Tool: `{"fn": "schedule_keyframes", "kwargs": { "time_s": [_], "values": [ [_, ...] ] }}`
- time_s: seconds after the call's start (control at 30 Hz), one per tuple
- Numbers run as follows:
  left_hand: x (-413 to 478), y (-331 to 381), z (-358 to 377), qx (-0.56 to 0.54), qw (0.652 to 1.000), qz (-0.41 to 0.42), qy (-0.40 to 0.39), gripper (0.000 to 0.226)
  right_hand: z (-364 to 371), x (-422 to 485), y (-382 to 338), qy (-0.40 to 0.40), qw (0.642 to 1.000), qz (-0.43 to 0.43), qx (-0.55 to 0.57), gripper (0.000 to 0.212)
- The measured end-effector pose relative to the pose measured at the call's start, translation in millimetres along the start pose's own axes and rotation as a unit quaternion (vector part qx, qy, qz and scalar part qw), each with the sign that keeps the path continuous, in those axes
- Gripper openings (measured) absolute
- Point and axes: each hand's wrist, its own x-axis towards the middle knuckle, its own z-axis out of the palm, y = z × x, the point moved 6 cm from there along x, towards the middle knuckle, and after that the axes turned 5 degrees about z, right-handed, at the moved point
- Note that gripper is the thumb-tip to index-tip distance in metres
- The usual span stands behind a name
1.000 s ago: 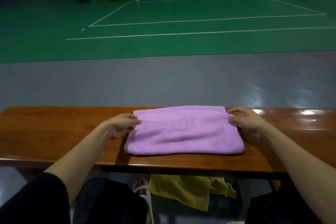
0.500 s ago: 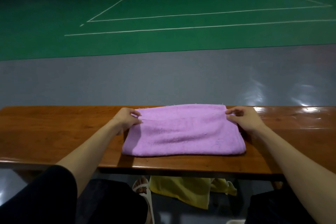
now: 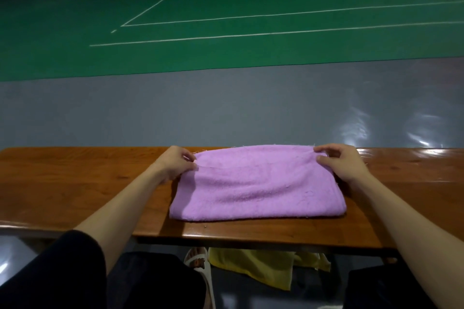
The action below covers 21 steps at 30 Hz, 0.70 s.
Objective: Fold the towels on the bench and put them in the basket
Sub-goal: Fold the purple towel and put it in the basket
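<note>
A folded purple towel (image 3: 256, 185) lies across the middle of the brown wooden bench (image 3: 75, 183). My left hand (image 3: 175, 163) pinches the towel's far left corner. My right hand (image 3: 344, 162) pinches its far right corner, and that far edge is slightly raised off the wood. A yellow towel (image 3: 253, 266) hangs below the bench's near edge. No basket is in view.
Bare bench wood stretches left and right of the towel. Beyond the bench is a grey floor, then a green court with white lines. My knees and a white sandal (image 3: 199, 266) are under the bench's near edge.
Both hands have slid from the towel's sides up to its far corners and taken hold there. The far edge has lifted a little.
</note>
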Motion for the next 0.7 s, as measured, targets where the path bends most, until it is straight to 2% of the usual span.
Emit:
{"fn": "schedule_keyframes", "kwargs": {
  "time_s": [0.13, 0.3, 0.43, 0.57, 0.7],
  "values": [
    [-3.0, 5.6, 0.8, 0.129, 0.989, 0.059, 0.032, 0.031, -0.2, -1.4, 3.5, 0.001, 1.000, -0.007, -0.022, 0.017],
    [-5.9, 11.1, 6.3, 0.164, 0.981, 0.081, 0.055, 0.024, -0.2, -1.8, 4.3, 0.014, 1.000, -0.010, -0.025, 0.017],
    [-8.3, 11.3, 5.8, 0.127, 0.987, 0.082, 0.058, 0.018, 0.6, -2.8, 3.5, 0.019, 0.999, -0.017, -0.030, 0.020],
    [-8.0, -1.5, 3.1, -0.039, 0.997, 0.032, 0.059, 0.024, -1.4, -2.8, 2.7, 0.022, 0.999, -0.020, -0.020, 0.028],
    [-11.2, -1.7, 7.0, -0.055, 0.998, 0.037, 0.010, 0.024, 0.4, -4.1, 0.8, 0.018, 0.999, -0.028, -0.017, 0.033]
  ]
}}
